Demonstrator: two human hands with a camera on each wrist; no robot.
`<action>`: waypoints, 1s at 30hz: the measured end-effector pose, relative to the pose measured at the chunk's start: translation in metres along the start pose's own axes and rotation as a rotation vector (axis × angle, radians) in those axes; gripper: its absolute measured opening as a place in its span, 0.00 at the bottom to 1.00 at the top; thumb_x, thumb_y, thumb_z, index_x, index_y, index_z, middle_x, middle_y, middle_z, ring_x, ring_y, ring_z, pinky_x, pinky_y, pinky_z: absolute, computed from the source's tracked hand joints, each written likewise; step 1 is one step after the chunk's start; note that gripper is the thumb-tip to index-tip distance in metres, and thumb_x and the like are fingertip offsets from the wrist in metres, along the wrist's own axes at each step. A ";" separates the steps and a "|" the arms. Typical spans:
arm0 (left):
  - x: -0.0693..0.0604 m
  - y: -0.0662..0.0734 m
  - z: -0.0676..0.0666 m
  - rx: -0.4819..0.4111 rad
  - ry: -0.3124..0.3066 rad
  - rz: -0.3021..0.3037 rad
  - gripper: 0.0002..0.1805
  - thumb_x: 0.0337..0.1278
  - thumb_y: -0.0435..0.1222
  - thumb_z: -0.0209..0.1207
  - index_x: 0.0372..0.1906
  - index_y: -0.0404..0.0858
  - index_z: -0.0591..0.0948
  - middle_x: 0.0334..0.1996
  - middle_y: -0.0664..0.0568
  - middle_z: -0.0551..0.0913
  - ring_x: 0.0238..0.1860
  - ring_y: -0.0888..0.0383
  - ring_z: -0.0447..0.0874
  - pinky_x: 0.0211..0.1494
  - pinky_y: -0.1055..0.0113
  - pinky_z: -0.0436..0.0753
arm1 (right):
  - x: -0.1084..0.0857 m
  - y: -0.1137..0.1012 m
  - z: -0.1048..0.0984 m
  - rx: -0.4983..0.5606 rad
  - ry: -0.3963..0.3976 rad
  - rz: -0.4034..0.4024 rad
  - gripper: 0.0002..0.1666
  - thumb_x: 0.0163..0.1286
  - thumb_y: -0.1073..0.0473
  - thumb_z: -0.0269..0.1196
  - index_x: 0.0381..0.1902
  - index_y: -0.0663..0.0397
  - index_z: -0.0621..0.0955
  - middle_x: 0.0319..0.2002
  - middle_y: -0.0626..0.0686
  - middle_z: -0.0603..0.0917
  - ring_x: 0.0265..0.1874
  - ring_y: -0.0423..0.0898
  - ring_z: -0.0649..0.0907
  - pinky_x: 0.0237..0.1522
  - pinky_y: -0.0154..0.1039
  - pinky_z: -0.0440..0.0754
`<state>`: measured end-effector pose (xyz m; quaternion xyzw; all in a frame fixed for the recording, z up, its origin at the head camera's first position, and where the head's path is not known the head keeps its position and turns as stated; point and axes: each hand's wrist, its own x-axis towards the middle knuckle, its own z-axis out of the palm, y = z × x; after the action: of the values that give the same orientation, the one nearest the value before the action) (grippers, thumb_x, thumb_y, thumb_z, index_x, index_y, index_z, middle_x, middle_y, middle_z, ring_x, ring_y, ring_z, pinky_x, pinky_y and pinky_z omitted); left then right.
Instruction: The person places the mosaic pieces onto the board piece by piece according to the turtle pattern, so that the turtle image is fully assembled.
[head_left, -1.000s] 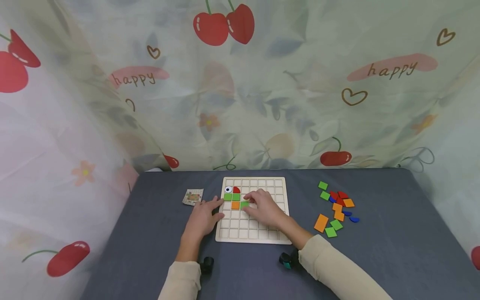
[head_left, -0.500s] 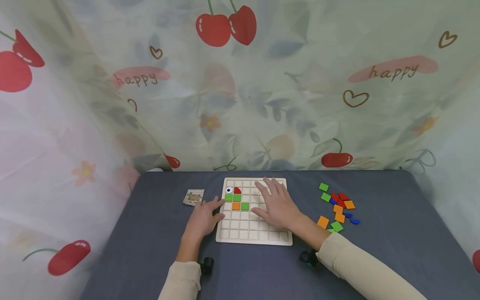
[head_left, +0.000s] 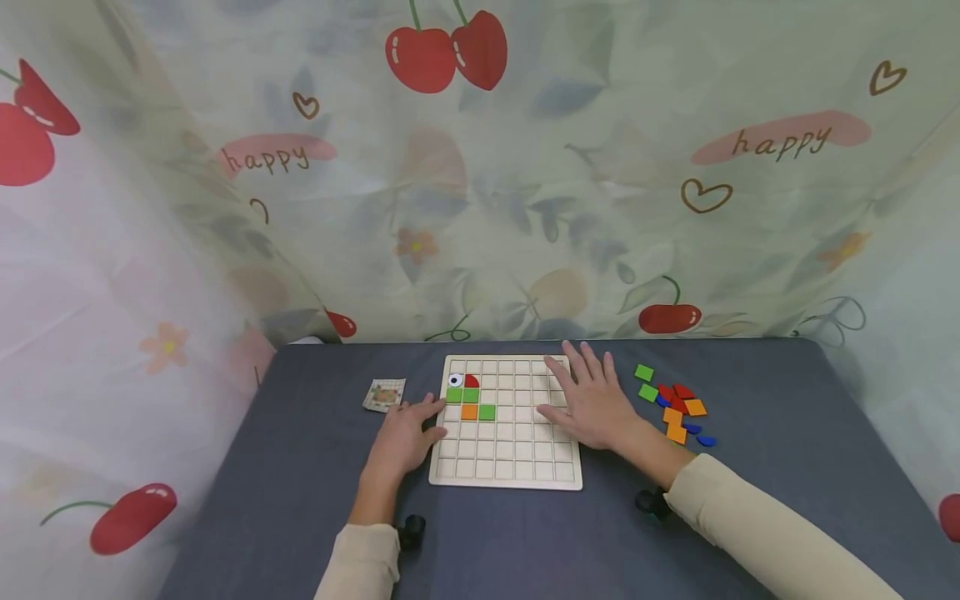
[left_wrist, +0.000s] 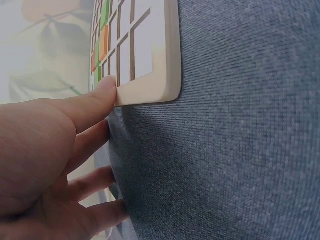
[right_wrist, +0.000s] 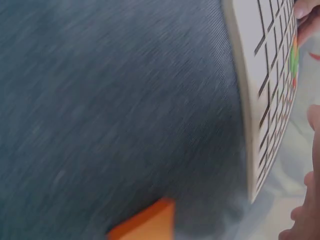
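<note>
A pale wooden grid board [head_left: 513,473] lies on the dark cloth. In its upper left cells sit an eye tile [head_left: 455,380], a red rounded tile [head_left: 472,381], two green squares [head_left: 462,396], an orange square [head_left: 468,412] and another green square [head_left: 487,412]. My left hand [head_left: 402,437] rests at the board's left edge; its thumb [left_wrist: 95,102] touches the rim in the left wrist view, fingers loosely extended. Over the board's right side, my right hand [head_left: 596,408] is spread with nothing in it. Only part of it shows in the right wrist view.
A small picture card [head_left: 385,395] lies left of the board. Loose tiles are scattered to the right: green squares [head_left: 644,372], red pieces [head_left: 680,398], orange squares [head_left: 677,434] and blue pieces [head_left: 706,442]. My right forearm covers some of that area. A patterned curtain [head_left: 525,208] hangs behind the table.
My right hand has let go of the green square, now lying in its cell beside the orange one, and has moved right with fingers spreading. My left hand has stayed put.
</note>
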<state>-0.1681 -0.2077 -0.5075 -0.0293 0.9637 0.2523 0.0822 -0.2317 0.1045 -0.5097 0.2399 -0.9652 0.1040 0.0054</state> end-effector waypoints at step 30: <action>0.000 -0.001 0.000 0.007 -0.004 0.001 0.30 0.66 0.43 0.65 0.73 0.50 0.75 0.76 0.49 0.70 0.78 0.31 0.59 0.79 0.35 0.63 | -0.060 0.122 -0.019 0.089 0.055 0.155 0.40 0.75 0.46 0.62 0.75 0.62 0.65 0.75 0.75 0.58 0.73 0.75 0.60 0.71 0.78 0.57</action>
<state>-0.1675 -0.2083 -0.5080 -0.0281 0.9644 0.2492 0.0841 -0.2359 0.2420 -0.5186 0.1614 -0.9748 0.1536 0.0133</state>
